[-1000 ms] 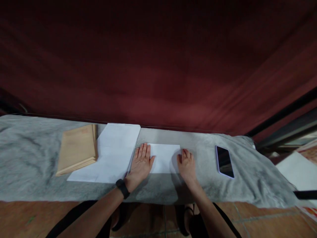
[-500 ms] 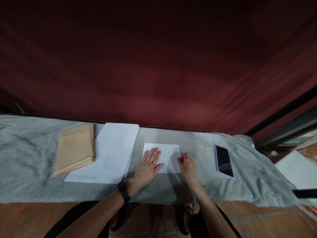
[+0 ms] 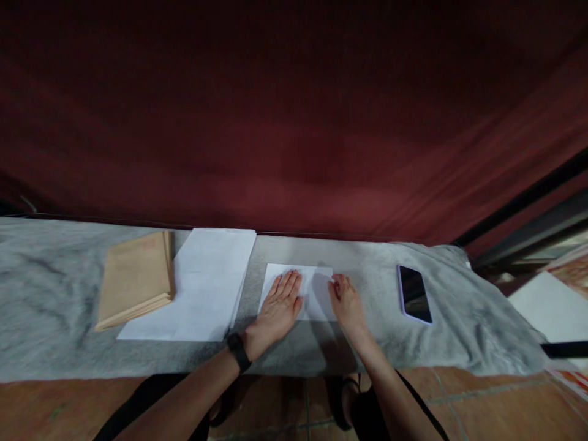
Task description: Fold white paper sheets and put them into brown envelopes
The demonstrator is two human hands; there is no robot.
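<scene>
Item: small white paper sheet (image 3: 312, 311), lying flat on the grey fleece cloth (image 3: 381, 343) between your two hands; whether folded or single cannot be told.

Your left hand (image 3: 281, 303): palm down on the sheet's left half, fingers straight, flat and gripping nothing; black wristwatch (image 3: 239, 353) at the wrist.

Your right hand (image 3: 348, 303): at the sheet's right edge, fingers loosely curled; you cannot tell from this view whether they pinch the paper.

To your left: larger white paper sheets (image 3: 206, 288), laid at a slant; brown kraft envelopes (image 3: 135, 275), stacked, overlapping the sheets' left side.

To your right, apart from the hand: smartphone (image 3: 414, 294), lilac case, screen up and dark.

Beyond the cloth: dark red curtain (image 3: 294, 153). Below: terracotta tile floor (image 3: 491, 401).
</scene>
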